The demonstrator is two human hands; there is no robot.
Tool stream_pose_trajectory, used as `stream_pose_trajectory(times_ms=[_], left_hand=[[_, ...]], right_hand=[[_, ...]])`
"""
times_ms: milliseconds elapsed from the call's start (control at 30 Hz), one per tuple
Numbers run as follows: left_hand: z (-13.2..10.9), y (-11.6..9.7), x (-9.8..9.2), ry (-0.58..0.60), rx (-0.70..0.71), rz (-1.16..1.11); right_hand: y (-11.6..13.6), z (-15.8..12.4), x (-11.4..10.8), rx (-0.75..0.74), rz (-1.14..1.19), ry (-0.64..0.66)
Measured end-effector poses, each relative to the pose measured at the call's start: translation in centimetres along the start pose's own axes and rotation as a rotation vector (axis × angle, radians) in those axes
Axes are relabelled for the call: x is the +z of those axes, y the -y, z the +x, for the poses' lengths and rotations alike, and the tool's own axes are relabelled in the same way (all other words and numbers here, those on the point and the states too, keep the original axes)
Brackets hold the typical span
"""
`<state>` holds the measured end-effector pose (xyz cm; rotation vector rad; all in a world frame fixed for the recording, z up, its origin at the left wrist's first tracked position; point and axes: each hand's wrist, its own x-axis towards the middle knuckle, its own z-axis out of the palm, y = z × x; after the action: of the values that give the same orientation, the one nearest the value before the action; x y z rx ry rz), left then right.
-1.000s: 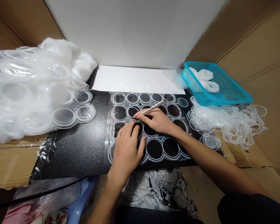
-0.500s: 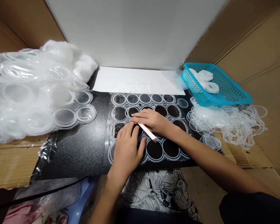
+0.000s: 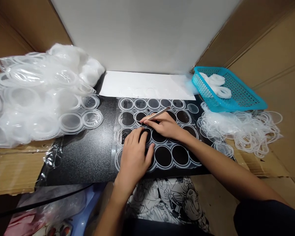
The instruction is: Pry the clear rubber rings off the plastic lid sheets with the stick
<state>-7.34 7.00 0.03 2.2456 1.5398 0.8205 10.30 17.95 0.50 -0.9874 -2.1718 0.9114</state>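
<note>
A clear plastic sheet of joined rings (image 3: 177, 155) lies on a black mat (image 3: 88, 154). My left hand (image 3: 135, 157) rests flat on the sheet's near left part, fingers stretched forward. My right hand (image 3: 163, 126) is closed around a thin pale stick (image 3: 159, 113), pen-style. The stick's tip touches a ring in the second row, and its free end points up and to the right.
A heap of clear ring sheets (image 3: 36, 98) fills the left. A white paper (image 3: 147, 85) lies behind the mat. A teal basket (image 3: 226, 88) with white rings stands at the right, above a pile of loose clear rings (image 3: 243, 129). Cardboard walls enclose the space.
The stick, which pointed down and right half a second ago, has swung back so its free end points up and right. My left hand stayed in place.
</note>
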Motion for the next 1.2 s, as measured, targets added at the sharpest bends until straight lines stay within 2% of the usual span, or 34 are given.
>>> stream_pose_trajectory(times_ms=[167,233,333,467,600,700,800,867,933,967,1000,1033,1100,1167,1200], left_hand=[[0.0,0.0,0.0,0.01,-0.003,0.017],[0.1,-0.1,0.0,0.016,0.005,0.023],[0.1,-0.1,0.0,0.017,0.012,0.028],[0.0,-0.1,0.1,0.011,0.005,0.023],[-0.1,-0.1,0.2,0.005,0.001,0.018],[0.0,0.0,0.2,0.009,-0.003,0.007],[-0.1,-0.1,-0.2,-0.038,0.004,-0.082],[-0.3,-0.3,-1.0,-0.191,0.004,-0.187],[-0.5,-0.7,-1.9,-0.409,-0.043,-0.286],[-0.6,-1.0,-2.3,-0.487,-0.09,-0.348],[-0.6,-1.4,-2.6,-0.512,-0.149,-0.438],[-0.5,-1.8,-2.8,-0.466,-0.218,-0.575],[-0.3,-3.1,-2.9,-0.215,-0.368,-0.968],[-0.1,-4.5,-2.4,0.055,-0.521,-1.38],[-0.1,-5.3,-2.1,0.122,-0.599,-1.559]], right_hand=[[-0.8,0.4,-0.1,-0.268,-0.209,0.049],[-0.9,1.5,-0.3,-0.297,-0.325,0.076],[-1.1,4.6,-1.1,-0.197,-0.473,-0.002],[-2.5,10.2,-2.7,-0.014,-0.566,-0.157],[-4.7,14.8,-4.3,0.127,-0.519,-0.312],[-4.8,15.8,-5.3,0.142,-0.404,-0.361],[-2.6,13.3,-6.3,0.108,-0.252,-0.261],[0.3,10.0,-6.9,0.089,-0.166,-0.127],[3.8,6.0,-7.4,0.079,-0.1,0.0],[5.6,4.1,-7.6,0.068,-0.057,0.08],[7.3,2.3,-7.6,0.057,-0.012,0.145],[8.9,0.8,-7.6,0.048,0.027,0.214],[11.0,-1.4,-7.4,0.056,0.081,0.297],[11.8,-2.8,-6.9,0.106,0.114,0.323],[11.8,-3.3,-6.6,0.135,0.128,0.318]])
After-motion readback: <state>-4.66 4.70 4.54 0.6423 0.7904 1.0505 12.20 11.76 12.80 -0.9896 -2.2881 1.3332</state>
